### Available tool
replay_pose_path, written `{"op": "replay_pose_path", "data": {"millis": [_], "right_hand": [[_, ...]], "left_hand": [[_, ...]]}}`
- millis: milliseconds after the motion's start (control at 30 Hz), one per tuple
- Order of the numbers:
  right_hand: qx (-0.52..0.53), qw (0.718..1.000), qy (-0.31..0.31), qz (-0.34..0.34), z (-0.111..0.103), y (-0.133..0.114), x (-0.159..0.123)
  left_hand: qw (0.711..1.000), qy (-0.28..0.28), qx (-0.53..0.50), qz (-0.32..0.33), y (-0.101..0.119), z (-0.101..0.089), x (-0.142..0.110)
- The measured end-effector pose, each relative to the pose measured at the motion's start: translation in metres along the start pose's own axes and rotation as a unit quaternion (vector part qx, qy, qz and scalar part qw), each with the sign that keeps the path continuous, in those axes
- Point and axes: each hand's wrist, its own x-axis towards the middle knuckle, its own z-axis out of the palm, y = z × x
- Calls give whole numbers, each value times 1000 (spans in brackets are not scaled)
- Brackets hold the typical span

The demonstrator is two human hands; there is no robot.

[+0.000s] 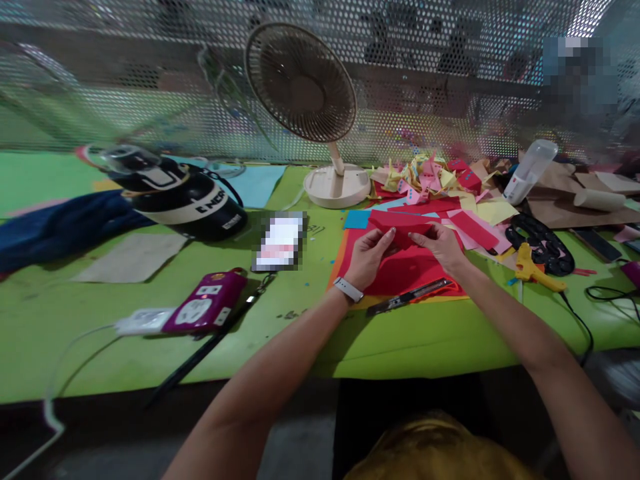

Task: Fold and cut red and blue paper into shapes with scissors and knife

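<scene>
My left hand (369, 259) and my right hand (443, 245) both pinch a piece of red paper (400, 223), one at each side, with the thumbs on its near face. It is held up over a stack of red sheets (400, 273) that lies on the green table. An orange-yellow sheet peeks out from under the stack. Across the near edge of the stack lies a utility knife (407, 295), just below my hands. A small blue paper square (357, 219) rests at the stack's far left corner.
A desk fan (336, 185) stands behind. Left are a black bottle (195, 203), a phone (281, 240) and a purple power strip (206, 303). Right are paper scraps (425, 177), a yellow glue gun (537, 270), a black tray (540, 243) and a clear bottle (531, 172).
</scene>
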Motion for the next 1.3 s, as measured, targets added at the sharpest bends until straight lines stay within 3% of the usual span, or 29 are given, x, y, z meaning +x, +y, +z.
{"op": "replay_pose_path", "data": {"millis": [300, 1300], "right_hand": [[11, 1000, -3, 4, 1, 3, -1], [42, 999, -15, 11, 0, 7, 0]], "left_hand": [[1000, 19, 1, 0, -1, -2, 1], [1000, 4, 10, 12, -6, -8, 4]]}}
